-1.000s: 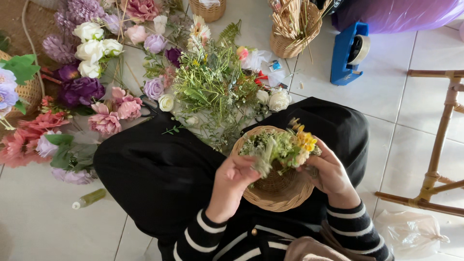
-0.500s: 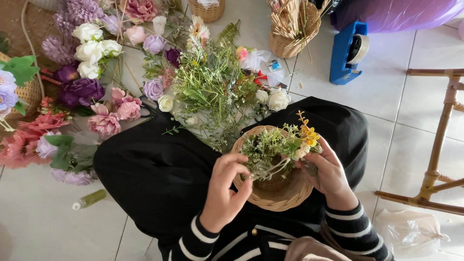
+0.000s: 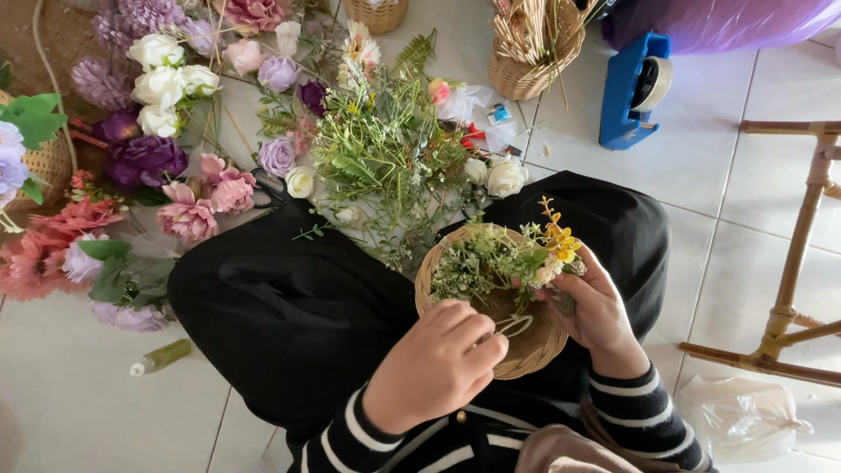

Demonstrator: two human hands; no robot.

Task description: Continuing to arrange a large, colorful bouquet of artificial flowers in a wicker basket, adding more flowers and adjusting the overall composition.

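Basket work on the lap: a shallow round woven wicker basket (image 3: 526, 346) sits on the person's black-trousered legs, tipped a little toward the body so its open face meets the eye and both hands can get at it. Left hand (image 3: 438, 363) hangs over the near rim, fingers (image 3: 482, 337) curled together and pinched at a thin pale wire loop (image 3: 515, 326) lying on the weave (looks like a tie for the stems, but too small to be sure). Right hand (image 3: 596, 311) cups the far side, fingers closed around the stem ends of a small sprig bundle of green foliage with yellow berries and tiny white blooms (image 3: 508, 258), pressing it against the basket so it does not slide.

Bundle's long axis runs roughly left to right across the basket's upper half. Yellow tips (image 3: 559, 236) point up and away from the person; green ends fan out leftward over the rim.

Loose artificial flowers, white, pink and purple (image 3: 166, 131), plus a heap of greenery (image 3: 377, 149), are spread on the tiled floor (image 3: 701, 175) just ahead of the knees, within reach. A blue tape dispenser (image 3: 635, 88) and a wicker pot of sticks (image 3: 534, 52) stand further back.
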